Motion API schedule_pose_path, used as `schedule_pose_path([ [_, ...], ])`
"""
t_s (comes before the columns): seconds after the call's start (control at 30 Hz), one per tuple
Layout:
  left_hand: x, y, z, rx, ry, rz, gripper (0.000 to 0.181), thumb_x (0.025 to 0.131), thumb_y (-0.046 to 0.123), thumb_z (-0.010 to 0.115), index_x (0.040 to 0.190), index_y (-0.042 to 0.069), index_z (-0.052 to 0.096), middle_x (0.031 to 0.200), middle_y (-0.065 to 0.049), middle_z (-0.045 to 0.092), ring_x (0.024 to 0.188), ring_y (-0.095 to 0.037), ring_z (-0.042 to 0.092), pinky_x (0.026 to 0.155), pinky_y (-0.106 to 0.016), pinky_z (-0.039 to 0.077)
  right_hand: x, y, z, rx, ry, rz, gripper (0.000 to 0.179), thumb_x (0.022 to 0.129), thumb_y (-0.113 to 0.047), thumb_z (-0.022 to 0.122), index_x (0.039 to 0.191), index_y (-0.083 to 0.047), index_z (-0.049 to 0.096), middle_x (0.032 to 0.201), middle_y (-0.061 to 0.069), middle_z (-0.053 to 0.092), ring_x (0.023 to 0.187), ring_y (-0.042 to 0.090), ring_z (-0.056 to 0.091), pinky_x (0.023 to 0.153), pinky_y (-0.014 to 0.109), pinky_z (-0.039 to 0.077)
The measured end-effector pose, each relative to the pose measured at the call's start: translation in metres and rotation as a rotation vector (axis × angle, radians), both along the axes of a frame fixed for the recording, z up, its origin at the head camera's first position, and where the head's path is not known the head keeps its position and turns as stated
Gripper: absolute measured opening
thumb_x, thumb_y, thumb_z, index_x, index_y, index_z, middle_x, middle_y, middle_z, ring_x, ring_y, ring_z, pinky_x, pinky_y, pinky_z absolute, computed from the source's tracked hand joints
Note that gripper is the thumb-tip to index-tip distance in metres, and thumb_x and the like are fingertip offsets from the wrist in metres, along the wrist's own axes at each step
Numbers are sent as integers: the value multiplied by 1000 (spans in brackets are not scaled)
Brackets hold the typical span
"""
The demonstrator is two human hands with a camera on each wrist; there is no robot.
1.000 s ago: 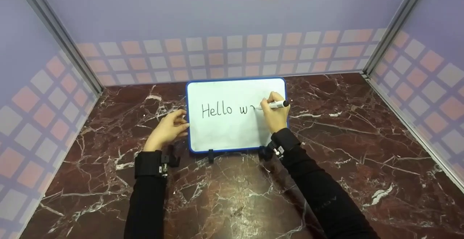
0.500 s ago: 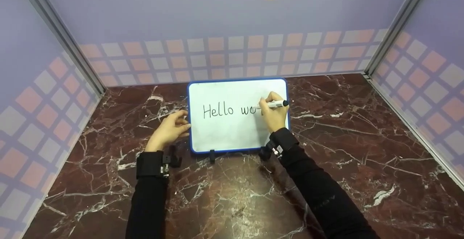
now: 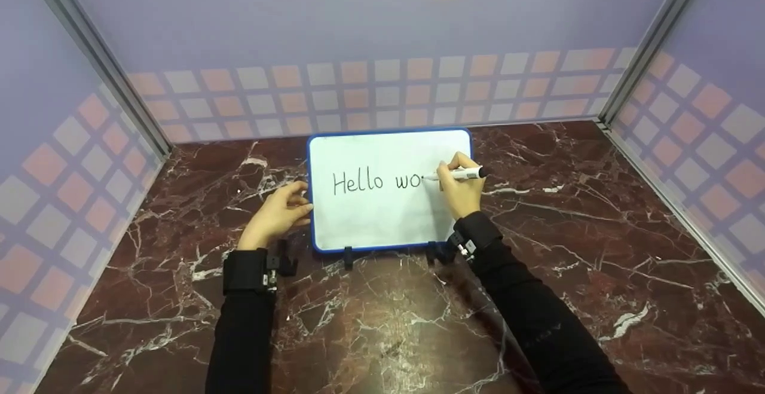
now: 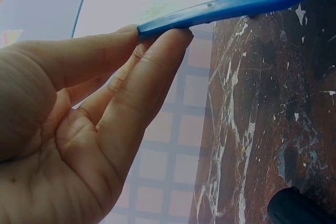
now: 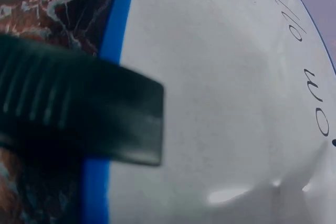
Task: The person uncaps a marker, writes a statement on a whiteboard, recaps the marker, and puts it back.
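Observation:
A whiteboard (image 3: 370,220) with a blue frame leans upright on the table, bearing the handwritten letters "Hello wo". My left hand (image 3: 278,211) holds its left edge; in the left wrist view the fingertips (image 4: 176,38) grip the blue rim and part of the fingers is hidden behind it. My right hand (image 3: 461,188) pinches a white marker (image 3: 463,174) with a black end, its tip at the board just right of the "o". A dark dot (image 5: 334,142) shows beside that letter in the right wrist view.
Black feet (image 3: 348,257) stick out under the board's lower edge. A blurred dark ridged piece (image 5: 79,103) overlaps the blue rim in the right wrist view. The marbled table (image 3: 370,322) is enclosed by lilac walls (image 3: 370,29) with pink and white squares.
An "o" has appeared after the "w". My right hand with the marker has shifted slightly right, uncovering the letter. The left hand keeps its place at the board's edge.

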State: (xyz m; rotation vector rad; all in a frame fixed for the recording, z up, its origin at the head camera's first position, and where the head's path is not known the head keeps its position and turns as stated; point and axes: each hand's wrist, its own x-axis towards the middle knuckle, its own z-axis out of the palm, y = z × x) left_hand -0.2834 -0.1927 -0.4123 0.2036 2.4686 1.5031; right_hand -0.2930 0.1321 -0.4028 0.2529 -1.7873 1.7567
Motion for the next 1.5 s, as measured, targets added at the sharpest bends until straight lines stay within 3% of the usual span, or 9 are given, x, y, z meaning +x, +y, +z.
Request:
schedule_pose_path([
  [0.13,0,0,0,5,-2,-1,51,102,0,48,149,-5,30,139,-36,45,127,-46,51,103,-48,53,0,-1,0,16,-7,-30,31,84,13,56,59,7,39,46,9,50,40,6,46,41,14,29],
  [0.3,0,1,1,-2,2,9,50,102,0,49,148,-6,31,136,-35,47,123,-45,55,102,-48,54,3,-2,4,66,-42,-104,36,81,13,55,56,-2,34,46,-6,43,40,-1,40,41,10,25],
  [0.43,0,1,1,-8,1,17,50,101,0,49,148,-6,32,136,-35,48,121,-44,56,102,-48,54,6,-2,6,115,-71,-140,38,78,13,54,55,-6,31,47,-9,37,41,-3,34,43,8,20],
  [0.63,-1,1,-2,6,7,9,51,101,0,50,148,-6,32,134,-35,48,121,-43,56,101,-48,54,3,-2,5,52,-38,-122,33,84,12,56,59,3,38,46,-7,47,40,1,44,41,12,29],
  [0.77,0,0,-4,12,6,12,50,101,-1,49,148,-7,32,135,-35,47,121,-43,56,101,-48,54,0,1,3,17,-13,-125,33,85,12,56,59,1,38,48,-8,48,41,1,46,42,12,31],
  [1.0,-1,1,-2,3,8,12,50,101,-1,49,148,-5,32,136,-35,47,123,-44,54,103,-50,53,-4,14,1,-80,20,-67,31,87,12,55,61,2,40,49,2,51,42,9,49,41,15,36],
  [1.17,-1,1,-1,14,13,13,49,101,-2,49,147,-7,33,134,-35,49,120,-43,56,102,-49,53,-5,16,1,-73,-25,-44,30,88,7,62,64,-1,48,52,13,58,44,11,55,42,15,41],
  [1.3,0,1,-2,22,16,17,48,101,-2,49,146,-7,34,132,-35,50,118,-41,57,101,-49,54,-5,14,1,-69,-54,-38,29,88,6,65,64,-2,50,53,14,60,46,10,56,44,16,44],
  [1.5,0,0,-1,35,9,16,50,101,-1,50,147,-7,32,134,-36,49,120,-44,56,102,-49,53,-4,11,3,-37,-65,-62,30,88,7,64,63,0,49,53,17,59,45,11,55,43,15,39],
])
